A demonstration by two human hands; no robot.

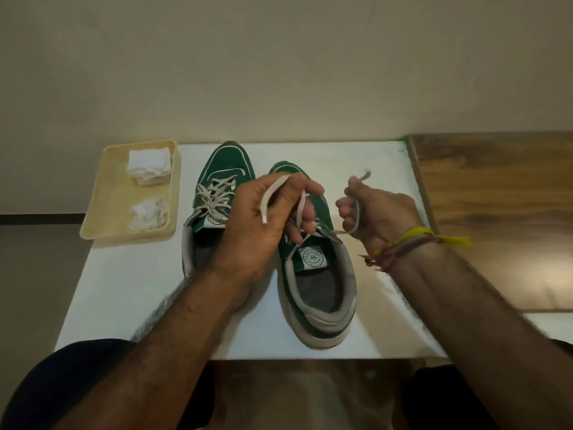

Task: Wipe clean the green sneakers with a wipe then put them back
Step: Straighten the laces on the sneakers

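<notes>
Nearest the head camera are the person's two bare forearms, reaching forward over dark-clad knees to a white bench (130, 293). The left hand (269, 218) has its fingers curled round one end of a pale shoelace (270, 197), which loops over the knuckles and hangs down with its tip free. The right hand (375, 212) grips the other lace end (359, 178), whose frayed tip sticks up above the fist; thread bracelets (409, 240), yellow and reddish, circle that wrist.

Both hands are held just above the right green sneaker (319, 283), which stands upright on the bench with its toe pointing away and its grey-lined opening towards the person. The left green sneaker (220, 181) stands just beside it, set a little farther back, its laces lying loosely crossed.

At the bench's far left corner sits a cream plastic tray (105, 206) holding a stack of folded white wipes (149, 164) at the back and a crumpled wipe (148, 212) in front. A wooden surface (502, 212) adjoins the bench on the right.
</notes>
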